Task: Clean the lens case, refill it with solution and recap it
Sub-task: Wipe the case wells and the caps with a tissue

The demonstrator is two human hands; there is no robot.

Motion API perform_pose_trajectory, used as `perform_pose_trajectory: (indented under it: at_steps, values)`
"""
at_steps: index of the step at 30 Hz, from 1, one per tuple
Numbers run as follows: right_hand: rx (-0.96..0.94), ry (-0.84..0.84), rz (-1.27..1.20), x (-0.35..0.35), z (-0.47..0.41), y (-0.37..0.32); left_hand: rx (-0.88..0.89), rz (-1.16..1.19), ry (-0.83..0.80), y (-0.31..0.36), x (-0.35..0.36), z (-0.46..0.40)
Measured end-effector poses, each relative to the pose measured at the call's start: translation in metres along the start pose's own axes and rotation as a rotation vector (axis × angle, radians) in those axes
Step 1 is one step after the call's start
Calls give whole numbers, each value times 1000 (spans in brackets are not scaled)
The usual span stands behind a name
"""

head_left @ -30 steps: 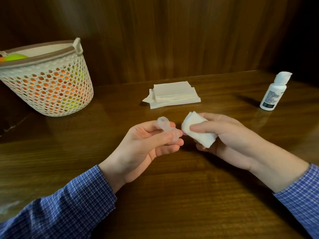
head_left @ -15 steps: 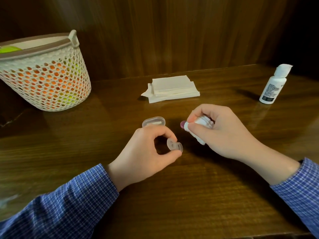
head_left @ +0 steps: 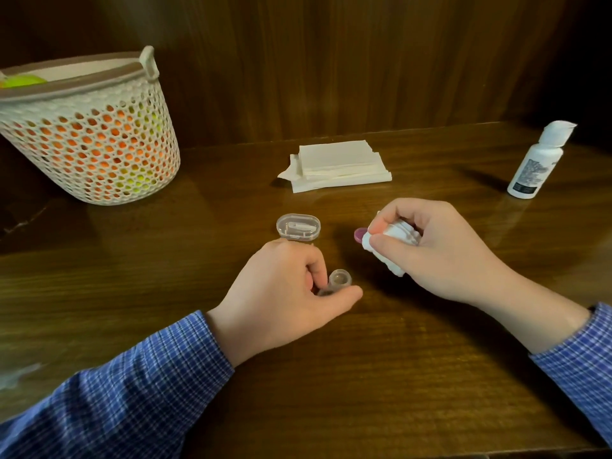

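On the table (head_left: pixel 364 376), my left hand (head_left: pixel 281 293) pinches the light, slippery lens case (head_left: pixel 437 282) by its rim; my right hand (head_left: pixel 433 250) clasps tissue (head_left: pixel 394 240) around its purple cap (head_left: pixel 359 234).

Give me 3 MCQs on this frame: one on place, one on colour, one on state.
1. Where does the solution bottle stand?
A. far right of the table
B. inside the basket
C. on the tissue stack

2. What colour is the cap at the right hand?
A. green
B. purple-pink
C. black

3. What is the state of the lens case well in the left hand?
A. capped
B. uncapped, open side up
C. lying loose on the table, untouched

Answers:
1. A: the bottle stands upright on the wood at the far right, apart from the basket and the tissue stack.
2. B: a purple-pink disc shows beside the crumpled tissue that hand grips.
3. B: the clear well shows an open rim with no cap, pinched by the fingers.
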State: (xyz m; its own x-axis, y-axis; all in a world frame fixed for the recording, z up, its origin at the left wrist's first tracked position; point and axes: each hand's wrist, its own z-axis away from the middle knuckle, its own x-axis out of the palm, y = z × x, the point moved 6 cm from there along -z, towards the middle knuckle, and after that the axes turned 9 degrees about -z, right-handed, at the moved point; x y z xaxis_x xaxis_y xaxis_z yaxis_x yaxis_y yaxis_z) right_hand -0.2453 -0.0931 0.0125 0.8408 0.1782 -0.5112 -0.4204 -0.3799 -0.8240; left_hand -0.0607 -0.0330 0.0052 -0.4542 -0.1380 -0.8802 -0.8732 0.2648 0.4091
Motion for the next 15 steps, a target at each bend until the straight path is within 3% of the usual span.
perform_pose_trajectory:
  at_steps: [6, 11, 15]
  values:
    - [23, 17, -9, -3, -1, 0, 10, 223, -106, -5, -12, -3]
    - [51, 10, -33, -4, -2, 0, 83, -47, -292, -13, -2, -10]
    - [51, 14, -24, -4, -2, -1, 139, -59, -339, -10, 8, -11]
